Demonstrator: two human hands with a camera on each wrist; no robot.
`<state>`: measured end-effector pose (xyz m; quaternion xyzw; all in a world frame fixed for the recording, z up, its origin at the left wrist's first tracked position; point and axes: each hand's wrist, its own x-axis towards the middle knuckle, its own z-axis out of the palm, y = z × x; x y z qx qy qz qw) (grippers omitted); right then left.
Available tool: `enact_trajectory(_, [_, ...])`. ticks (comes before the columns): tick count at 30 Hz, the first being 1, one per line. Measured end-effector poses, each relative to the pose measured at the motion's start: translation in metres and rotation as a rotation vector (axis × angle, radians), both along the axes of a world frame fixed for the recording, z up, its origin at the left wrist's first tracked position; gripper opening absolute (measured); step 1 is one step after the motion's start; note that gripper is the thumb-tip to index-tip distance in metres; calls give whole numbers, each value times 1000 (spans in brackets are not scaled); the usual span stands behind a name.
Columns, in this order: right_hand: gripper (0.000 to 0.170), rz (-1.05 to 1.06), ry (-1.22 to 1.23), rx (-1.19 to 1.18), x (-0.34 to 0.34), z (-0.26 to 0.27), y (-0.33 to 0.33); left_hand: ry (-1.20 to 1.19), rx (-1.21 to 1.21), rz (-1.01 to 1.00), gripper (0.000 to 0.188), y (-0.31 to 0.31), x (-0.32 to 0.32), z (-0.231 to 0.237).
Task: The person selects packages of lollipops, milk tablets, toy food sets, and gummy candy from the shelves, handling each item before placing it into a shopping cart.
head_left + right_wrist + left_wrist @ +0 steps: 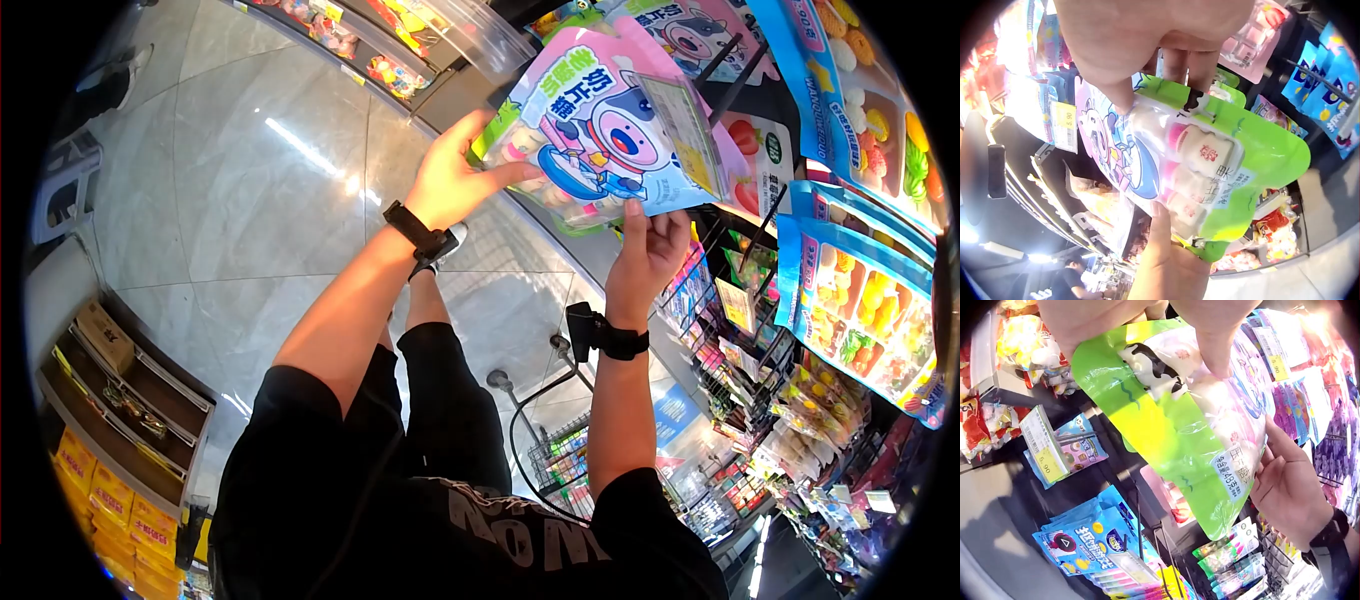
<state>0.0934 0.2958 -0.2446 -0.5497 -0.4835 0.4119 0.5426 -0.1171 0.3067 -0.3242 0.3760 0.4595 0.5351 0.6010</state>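
Between both hands is a candy bag (610, 140), pink and blue with a cartoon cow and a green bottom end. Bottle-shaped white pieces with pink caps show through its clear window in the right wrist view. My left hand (455, 175) grips the green end, thumb lying across the front. On the bag's side edge, my right hand (650, 255) pinches with the thumb in front and fingers behind. A price tag holder (680, 130) overlaps the bag's top part in the head view. More pink cow bags (690, 35) hang just behind it.
Blue candy bags (860, 310) hang on hooks at the right. Prong hooks (735, 75) stick out near the held bag. Shelves with red and yellow packets (400, 75) stand at the top. Behind is a low shelf rack (130, 400) on the tiled floor (250, 200).
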Motion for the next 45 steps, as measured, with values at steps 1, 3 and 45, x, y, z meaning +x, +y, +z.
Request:
enact_trajectory(1, [31,-1,-12,-2,-1,0,1,-7,-4,4,48,0,0,0])
enact_trajectory(3, [29,-10,-5,-1,-1,-1,1,-20,-12,12,46,-1,1,2])
enact_trajectory(45, [64,234,-517,-264,14,-17,-50,587,70,-8,78,-55,13,30])
